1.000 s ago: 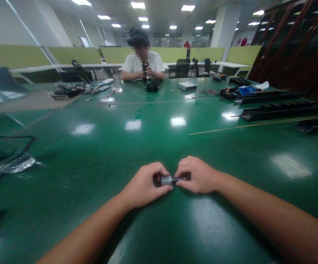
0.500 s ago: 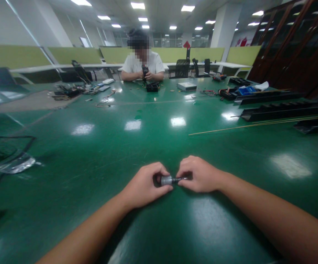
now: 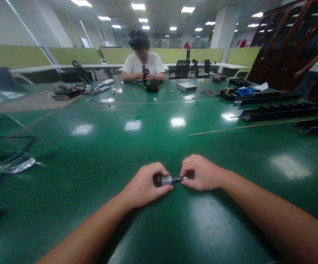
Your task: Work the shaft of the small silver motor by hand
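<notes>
Note silver-and-black cylinder [image 3: 166, 180] clamped in left hand [image 3: 143, 185], thin shaft [image 3: 176, 179] pinched at end in right hand [image 3: 204, 174], on or just above green desk [image 3: 92, 154]. May skew under off-axis pull; may roll away through loosened grip.

A: Which surface is glossy?
B: The green tabletop [image 3: 106, 139]: smooth, with bright reflections and fine scratches.
A: And the small cylinder [image 3: 166, 180]?
B: Silver-grey, metallic in appearance, with a dull sheen; its narrow shaft [image 3: 178, 179] is dark and shiny.
A: The tall cabinet [image 3: 288, 44]?
B: Reddish-brown, wood-like frames, polished, around dark, reflective panels.
A: The seated person's shirt [image 3: 156, 62]?
B: White cloth, matt.
A: The long channels [image 3: 285, 111]?
B: Black; material indeterminate.
</notes>
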